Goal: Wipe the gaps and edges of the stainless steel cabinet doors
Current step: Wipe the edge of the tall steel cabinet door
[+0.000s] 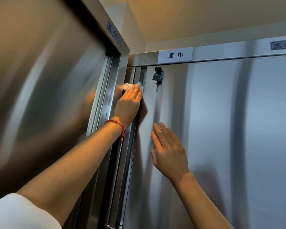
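Note:
Two stainless steel cabinets meet in a corner. The right cabinet's door (221,129) fills the right half of the view. Its left edge borders a dark vertical gap (143,75). My left hand (128,104), with a red bead bracelet at the wrist, presses a white wipe (130,85) with straight fingers against that door edge, just below the top. My right hand (168,149) lies flat and open on the door face, lower and to the right, holding nothing.
A black key (156,77) hangs in the lock right of the wipe. A white label (175,55) with two characters sits on the top rail. The left cabinet's door (45,96) and frame (116,76) stand close on the left.

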